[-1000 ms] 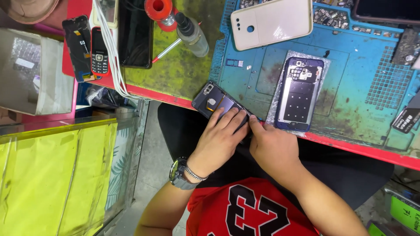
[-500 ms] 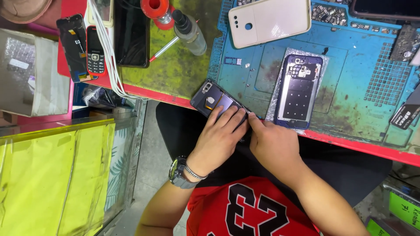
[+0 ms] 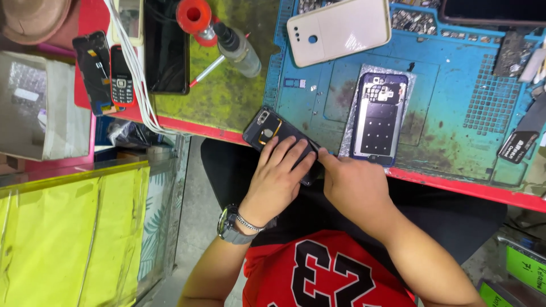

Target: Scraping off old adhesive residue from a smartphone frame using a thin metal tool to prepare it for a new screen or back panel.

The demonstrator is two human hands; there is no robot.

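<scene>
The dark phone [image 3: 277,136] is being held at the near edge of the bench [image 3: 227,102], back side up, overhanging the red rim. Its long axis is running diagonally, camera end pointing far-left, other end near-right under the hands. It is being gripped by the left hand [image 3: 278,179], fingers laid flat across its back. The right hand [image 3: 355,187] is closed loosely, thumb tip being pressed to the phone's near-right edge. Both hands are touching it; the left is covering more. A blue back cover [image 3: 378,116] is lying just right on the blue mat [image 3: 466,142]

Phone [image 3: 278,133] over bench edge [image 3: 210,132], seemingly
</scene>
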